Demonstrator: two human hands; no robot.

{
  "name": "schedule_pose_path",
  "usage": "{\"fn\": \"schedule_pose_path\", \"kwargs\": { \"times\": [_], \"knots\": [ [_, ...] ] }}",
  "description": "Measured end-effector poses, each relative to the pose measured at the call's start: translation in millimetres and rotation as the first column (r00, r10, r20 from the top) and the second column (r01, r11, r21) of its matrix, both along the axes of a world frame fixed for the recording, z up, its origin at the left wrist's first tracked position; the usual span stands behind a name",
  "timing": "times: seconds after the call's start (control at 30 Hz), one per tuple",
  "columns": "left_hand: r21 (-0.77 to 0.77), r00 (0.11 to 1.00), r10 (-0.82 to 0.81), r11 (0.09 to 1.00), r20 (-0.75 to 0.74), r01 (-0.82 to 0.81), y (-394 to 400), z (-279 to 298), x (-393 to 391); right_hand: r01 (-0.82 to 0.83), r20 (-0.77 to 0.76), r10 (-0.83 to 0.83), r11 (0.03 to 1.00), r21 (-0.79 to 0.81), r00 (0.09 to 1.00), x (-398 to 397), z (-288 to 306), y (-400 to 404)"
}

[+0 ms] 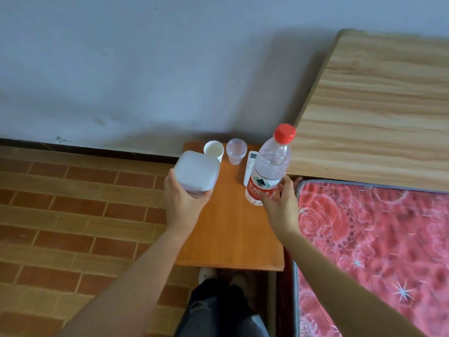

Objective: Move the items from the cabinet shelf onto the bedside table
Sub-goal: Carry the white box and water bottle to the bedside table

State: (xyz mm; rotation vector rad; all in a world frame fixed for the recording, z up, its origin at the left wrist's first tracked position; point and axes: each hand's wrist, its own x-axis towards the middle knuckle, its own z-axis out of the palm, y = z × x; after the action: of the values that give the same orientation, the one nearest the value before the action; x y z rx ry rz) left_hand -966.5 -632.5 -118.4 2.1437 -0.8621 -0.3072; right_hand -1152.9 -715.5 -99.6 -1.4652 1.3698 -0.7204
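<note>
Three items are already sitting along the far edge of the bedside table (228,229): a white paper cup (213,150) at about 11 o'clock from the table's centre, a clear plastic cup (236,151) at 12 o'clock just beside it, and a white remote (250,169) lying at 1 o'clock. Two more are arriving now. The left hand (181,203) is gripping a white square container (196,171) from below, fingers curled round its lower end, and is holding it over the table's 10 o'clock corner, where it is hiding part of the paper cup. The right hand (281,203) is wrapping its fingers and thumb round the lower body of a red-capped water bottle (269,166), which is leaning slightly to the right at 2 o'clock, right beside the remote; whether its base is touching the wood cannot be told. Neither hand is letting go yet, so both placements are looking unfinished. The cabinet shelf is lying outside the view, so how many items are remaining there cannot be judged. A red floral mattress (374,251) is running along 3 o'clock, and a wooden board (379,105) is standing at 1 o'clock.
</note>
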Motion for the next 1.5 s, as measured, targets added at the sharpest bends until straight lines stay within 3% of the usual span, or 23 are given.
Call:
{"fn": "schedule_pose_path", "kwargs": {
  "times": [0.63, 0.87, 1.5],
  "knots": [
    [0.066, 0.988, 0.149, 0.987, -0.044, -0.146, -14.3, -194.2, 16.2, -0.054, 0.002, 0.054, 0.998, -0.018, 0.999, 61.7, -174.2, -17.2],
    [0.040, 0.985, 0.159, 0.987, -0.064, -0.157, -17.1, -212.1, 17.3, -0.079, -0.042, 0.078, 0.997, -0.021, 0.996, 76.9, -191.2, -21.7],
    [0.161, 0.995, 0.093, 0.983, -0.046, -0.085, -41.5, -218.9, 19.6, -0.007, -0.082, 0.004, 0.999, -0.032, 0.997, 81.9, -196.2, -38.0]
  ]
}}
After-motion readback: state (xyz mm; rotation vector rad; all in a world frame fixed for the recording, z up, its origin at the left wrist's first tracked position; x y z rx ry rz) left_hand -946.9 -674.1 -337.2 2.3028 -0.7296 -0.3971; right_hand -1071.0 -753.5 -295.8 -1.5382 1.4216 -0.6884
